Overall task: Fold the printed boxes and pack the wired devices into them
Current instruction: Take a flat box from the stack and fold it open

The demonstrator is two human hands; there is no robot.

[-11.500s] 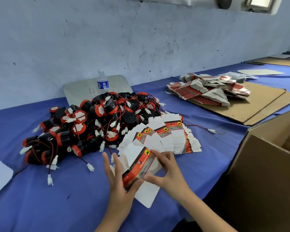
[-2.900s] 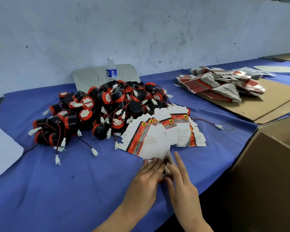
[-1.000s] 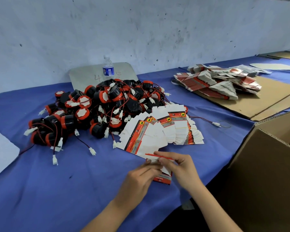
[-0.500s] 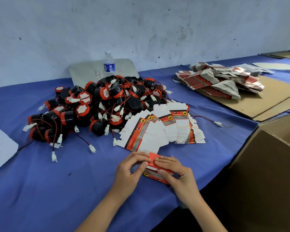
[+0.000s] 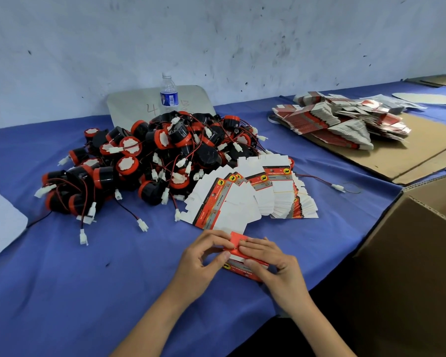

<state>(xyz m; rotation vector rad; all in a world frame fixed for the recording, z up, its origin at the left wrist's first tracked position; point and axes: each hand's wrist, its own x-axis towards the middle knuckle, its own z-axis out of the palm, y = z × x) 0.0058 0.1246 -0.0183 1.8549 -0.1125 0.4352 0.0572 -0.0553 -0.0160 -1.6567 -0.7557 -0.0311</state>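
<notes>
A small red printed box rests on the blue cloth near the table's front edge. My left hand grips its left end and my right hand presses on its top and right side, so most of the box is hidden. Just behind it a fan of flat printed box blanks lies spread out. Behind that fan sits a heap of black and red wired devices with white plug ends.
A big open cardboard carton stands at the right front. A second pile of flat blanks lies on brown cardboard sheets at the back right. A water bottle stands by the wall. White paper lies at the left.
The box's red flap, up between my fingers a second ago, is now pressed down. Both hands have closed in on the box, which sits on the cloth.
</notes>
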